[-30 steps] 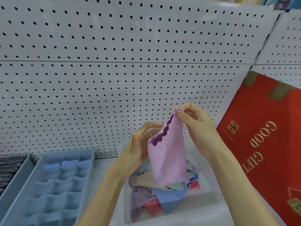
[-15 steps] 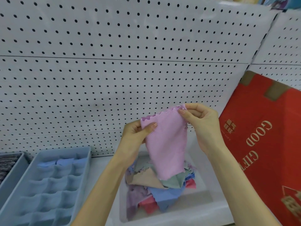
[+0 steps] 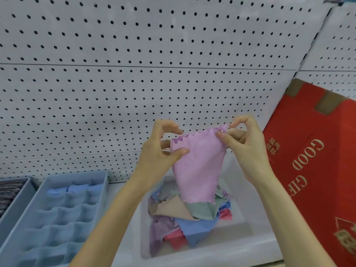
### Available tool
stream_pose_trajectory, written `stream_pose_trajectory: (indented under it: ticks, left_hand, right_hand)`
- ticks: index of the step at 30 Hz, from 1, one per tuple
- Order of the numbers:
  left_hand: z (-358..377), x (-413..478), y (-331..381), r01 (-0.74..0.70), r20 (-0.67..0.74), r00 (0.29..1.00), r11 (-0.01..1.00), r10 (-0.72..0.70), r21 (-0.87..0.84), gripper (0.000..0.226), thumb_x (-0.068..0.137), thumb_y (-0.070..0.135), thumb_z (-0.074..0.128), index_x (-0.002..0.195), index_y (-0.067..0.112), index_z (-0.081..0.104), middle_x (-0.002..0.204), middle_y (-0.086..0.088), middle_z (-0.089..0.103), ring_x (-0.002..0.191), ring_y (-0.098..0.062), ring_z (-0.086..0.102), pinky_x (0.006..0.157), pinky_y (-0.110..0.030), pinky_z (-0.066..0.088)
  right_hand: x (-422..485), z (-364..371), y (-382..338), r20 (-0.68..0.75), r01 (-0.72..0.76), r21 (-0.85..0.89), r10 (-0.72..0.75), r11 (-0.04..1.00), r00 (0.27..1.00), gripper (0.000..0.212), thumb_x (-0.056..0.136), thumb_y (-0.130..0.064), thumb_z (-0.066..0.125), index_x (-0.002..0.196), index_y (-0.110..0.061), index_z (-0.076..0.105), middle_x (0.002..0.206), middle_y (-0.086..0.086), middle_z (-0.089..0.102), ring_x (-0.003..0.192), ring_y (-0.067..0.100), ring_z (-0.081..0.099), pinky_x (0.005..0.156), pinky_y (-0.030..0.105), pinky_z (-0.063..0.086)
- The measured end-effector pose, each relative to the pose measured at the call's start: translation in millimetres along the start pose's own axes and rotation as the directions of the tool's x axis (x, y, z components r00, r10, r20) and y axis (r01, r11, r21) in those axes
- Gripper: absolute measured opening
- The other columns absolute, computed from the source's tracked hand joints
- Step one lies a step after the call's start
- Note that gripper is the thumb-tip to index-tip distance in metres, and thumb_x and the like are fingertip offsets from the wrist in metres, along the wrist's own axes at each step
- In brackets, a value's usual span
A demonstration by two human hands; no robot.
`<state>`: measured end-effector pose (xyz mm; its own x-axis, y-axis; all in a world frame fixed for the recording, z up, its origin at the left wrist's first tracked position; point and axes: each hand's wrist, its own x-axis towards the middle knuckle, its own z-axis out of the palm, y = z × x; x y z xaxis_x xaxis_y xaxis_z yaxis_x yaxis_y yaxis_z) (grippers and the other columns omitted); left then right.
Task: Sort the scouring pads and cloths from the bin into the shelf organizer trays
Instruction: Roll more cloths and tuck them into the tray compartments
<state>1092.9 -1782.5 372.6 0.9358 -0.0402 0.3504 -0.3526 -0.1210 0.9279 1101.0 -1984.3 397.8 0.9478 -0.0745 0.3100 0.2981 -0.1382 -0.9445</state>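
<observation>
1 pink cloth point(image 3: 198, 166) spread wider, left hand point(image 3: 157, 153) and right hand point(image 3: 245, 149) pinching

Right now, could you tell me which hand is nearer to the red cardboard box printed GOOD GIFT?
Right. The right hand pinches the pink scalloped cloth close beside the red cardboard box; the left hand grips the cloth's other side, farther off.

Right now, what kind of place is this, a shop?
Probably a shop shelf, though I can't be sure. There's a white pegboard wall behind, a red gift box leaning against it, and a blue divided tray next to a bin of little cloths.
</observation>
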Motion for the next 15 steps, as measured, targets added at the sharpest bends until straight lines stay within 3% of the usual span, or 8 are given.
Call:
stream_pose_trajectory:
  ticks: [4,8,12,15]
  left_hand:
    - [-7,2,3,-0.079,0.133,0.989,0.982,0.057,0.169,0.042,0.078,0.002,0.076,0.098,0.036,0.061,0.102,0.023,0.062,0.084,-0.004,0.061,0.075,-0.026,0.055]
    - [-9,4,5,-0.048,0.157,0.987,0.981,0.018,0.189,0.045,0.077,0.003,0.078,0.094,0.042,0.064,0.099,0.025,0.064,0.085,-0.003,0.060,0.075,-0.025,0.054]
    - [-7,4,4,-0.011,0.139,0.990,0.977,-0.019,0.213,0.040,0.073,0.002,0.080,0.082,0.037,0.066,0.086,0.026,0.066,0.076,-0.002,0.059,0.076,-0.033,0.054]
    - [-7,4,3,0.052,0.103,0.992,0.974,-0.076,0.222,0.035,0.070,0.003,0.083,0.073,0.034,0.066,0.073,0.026,0.066,0.068,0.001,0.060,0.072,-0.027,0.053]
  right_hand:
    - [-1,-1,2,0.018,0.030,0.020,-0.031,0.999,0.999,0.021,0.083,-0.010,0.071,0.079,-0.018,0.052,0.070,0.013,0.068,0.066,0.018,0.055,0.065,0.027,0.042]
    - [-2,-1,7,0.001,0.045,0.022,-0.045,0.999,0.999,0.012,0.079,-0.006,0.074,0.081,-0.015,0.065,0.069,-0.007,0.070,0.068,0.010,0.064,0.066,0.016,0.049]
    - [-4,-2,12,-0.035,0.022,0.085,-0.019,0.996,0.999,0.013,0.077,-0.002,0.073,0.077,-0.013,0.068,0.073,-0.006,0.073,0.071,0.006,0.068,0.067,0.016,0.051]
    - [-4,-4,15,-0.070,-0.031,0.157,0.042,0.987,0.997,0.012,0.078,-0.003,0.072,0.076,-0.014,0.068,0.071,-0.005,0.073,0.070,0.007,0.067,0.067,0.017,0.052]
